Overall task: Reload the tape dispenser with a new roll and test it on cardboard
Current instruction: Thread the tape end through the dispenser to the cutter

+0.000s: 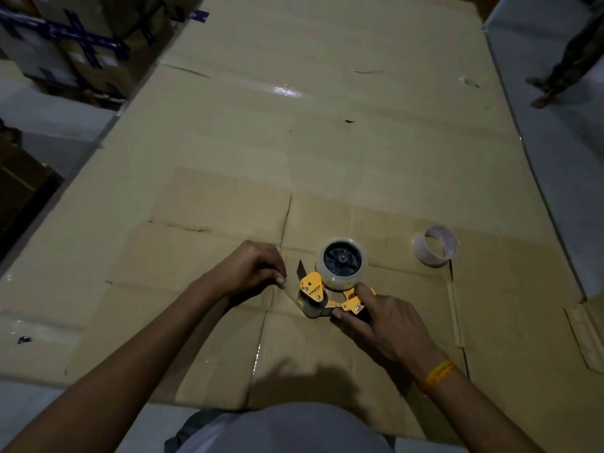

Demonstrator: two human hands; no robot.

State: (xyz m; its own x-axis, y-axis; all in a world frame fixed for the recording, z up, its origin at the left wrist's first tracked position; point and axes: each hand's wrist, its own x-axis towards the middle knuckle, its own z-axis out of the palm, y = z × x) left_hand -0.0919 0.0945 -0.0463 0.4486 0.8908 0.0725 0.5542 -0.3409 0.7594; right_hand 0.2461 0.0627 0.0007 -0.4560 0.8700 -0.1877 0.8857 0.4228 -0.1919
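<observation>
Your right hand (376,318) grips the yellow dispenser (330,289), which lies on the cardboard (294,142) with a clear roll (341,262) mounted. Your left hand (251,269), just left of it, pinches something small, perhaps the tape end. An empty core (435,246) stands to the right.

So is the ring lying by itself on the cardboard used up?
Looks used up. The loose ring on the cardboard is a thin whitish wall around a wide hollow middle, while the dispenser's roll is thick.
</observation>
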